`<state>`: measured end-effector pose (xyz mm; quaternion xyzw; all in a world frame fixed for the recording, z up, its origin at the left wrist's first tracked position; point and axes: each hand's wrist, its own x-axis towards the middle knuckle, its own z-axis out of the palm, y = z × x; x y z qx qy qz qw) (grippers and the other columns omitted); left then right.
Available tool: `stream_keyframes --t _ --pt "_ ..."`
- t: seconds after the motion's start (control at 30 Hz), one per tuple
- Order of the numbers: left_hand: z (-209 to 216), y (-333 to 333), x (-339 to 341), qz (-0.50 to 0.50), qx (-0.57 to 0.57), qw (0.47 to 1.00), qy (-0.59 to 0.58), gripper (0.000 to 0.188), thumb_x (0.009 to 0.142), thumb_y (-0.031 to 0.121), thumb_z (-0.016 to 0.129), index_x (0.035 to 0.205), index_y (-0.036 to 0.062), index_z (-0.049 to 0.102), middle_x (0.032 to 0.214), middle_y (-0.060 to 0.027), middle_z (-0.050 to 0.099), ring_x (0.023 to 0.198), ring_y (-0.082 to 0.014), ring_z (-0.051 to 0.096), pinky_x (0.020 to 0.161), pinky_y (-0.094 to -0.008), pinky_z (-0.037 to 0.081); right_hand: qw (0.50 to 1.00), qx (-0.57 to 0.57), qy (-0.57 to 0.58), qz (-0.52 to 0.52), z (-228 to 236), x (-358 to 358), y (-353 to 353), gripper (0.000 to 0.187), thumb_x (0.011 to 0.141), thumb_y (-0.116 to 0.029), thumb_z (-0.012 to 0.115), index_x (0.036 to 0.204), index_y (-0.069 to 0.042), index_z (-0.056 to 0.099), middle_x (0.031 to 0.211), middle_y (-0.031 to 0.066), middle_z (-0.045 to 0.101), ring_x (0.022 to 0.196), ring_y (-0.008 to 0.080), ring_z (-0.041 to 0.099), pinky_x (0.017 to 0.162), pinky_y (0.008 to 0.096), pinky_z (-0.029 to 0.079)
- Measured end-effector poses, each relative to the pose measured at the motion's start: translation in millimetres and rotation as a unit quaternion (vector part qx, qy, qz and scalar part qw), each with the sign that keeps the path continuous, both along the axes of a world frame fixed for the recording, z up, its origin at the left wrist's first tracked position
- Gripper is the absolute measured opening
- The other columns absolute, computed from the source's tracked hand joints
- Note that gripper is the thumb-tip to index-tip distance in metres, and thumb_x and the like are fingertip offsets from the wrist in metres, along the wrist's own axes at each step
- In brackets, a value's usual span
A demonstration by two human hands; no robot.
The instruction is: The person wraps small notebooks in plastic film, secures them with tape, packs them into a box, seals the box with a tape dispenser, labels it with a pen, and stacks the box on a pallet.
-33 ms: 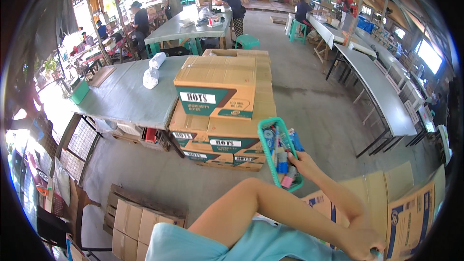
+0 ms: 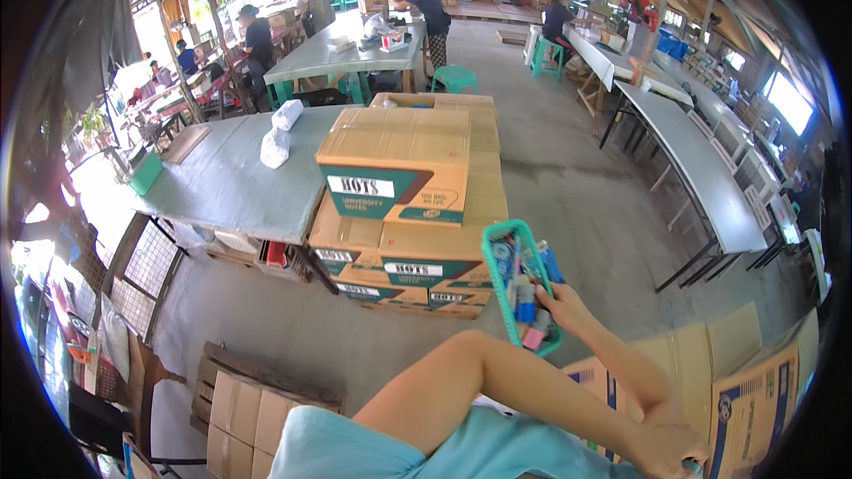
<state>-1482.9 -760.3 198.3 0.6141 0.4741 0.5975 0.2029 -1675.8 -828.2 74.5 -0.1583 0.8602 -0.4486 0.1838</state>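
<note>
the stack of cardboard boxes point(image 2: 408, 204) stands just beside the long grey table point(image 2: 222, 186). in front of the stack, the right hand point(image 2: 568, 306) grips a small teal basket point(image 2: 510, 253) of pens by its long rim; it looks light, stiff plastic, liable to tip. the left hand point(image 2: 666, 452) sits low, fingers' state unclear.

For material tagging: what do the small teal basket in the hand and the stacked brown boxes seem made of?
Small teal basket: probably moulded plastic, judging by its uniform colour, thin rim and slotted wall. Stacked brown boxes: corrugated cardboard, matte brown with folded top flaps and printed teal panels.
</note>
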Motion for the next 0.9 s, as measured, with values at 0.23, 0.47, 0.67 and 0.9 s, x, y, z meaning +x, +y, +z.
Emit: stream_keyframes --t 0.23,0.47,0.67,0.9 --pt "-103 47 -200 -0.344 -0.231 0.874 -0.252 0.033 0.089 0.029 0.064 0.113 0.0057 0.064 0.088 -0.0080 0.063 0.090 -0.0243 0.065 0.075 -0.0393 0.053 0.993 -0.019 -0.078 -0.087 -21 -137 101 0.041 0.100 -0.036 0.052 0.095 0.003 0.064 0.080 0.0045 0.064 0.074 0.0120 0.055 0.069 0.0332 0.046" --pt "-81 38 -329 -0.397 -0.375 0.746 -0.381 0.015 0.098 0.020 0.056 0.103 0.0076 0.064 0.085 -0.0018 0.064 0.076 -0.0177 0.060 0.071 -0.0306 0.050 0.986 -0.003 -0.020 -0.164 -6 -261 222 0.039 0.101 -0.033 0.052 0.091 0.003 0.064 0.071 0.0022 0.059 0.068 0.0111 0.051 0.063 0.0316 0.043" --pt "-97 120 -416 -0.492 -0.255 0.728 -0.403 0.015 0.098 0.021 0.056 0.106 0.0104 0.064 0.087 -0.0010 0.065 0.077 -0.0162 0.061 0.065 -0.0313 0.049 0.972 -0.018 -0.015 -0.233 -14 -322 286 0.035 0.101 -0.030 0.053 0.090 0.001 0.063 0.070 -0.0019 0.054 0.064 0.0086 0.046 0.058 0.0293 0.038" --pt "-79 137 -540 -0.451 -0.178 0.840 -0.243 0.014 0.094 0.022 0.059 0.100 0.0108 0.065 0.086 -0.0024 0.064 0.076 -0.0180 0.061 0.063 -0.0330 0.049 0.962 -0.018 -0.027 -0.272 -54 -396 365 0.035 0.101 -0.033 0.053 0.089 -0.001 0.063 0.071 -0.0044 0.053 0.064 0.0069 0.045 0.058 0.0270 0.037"
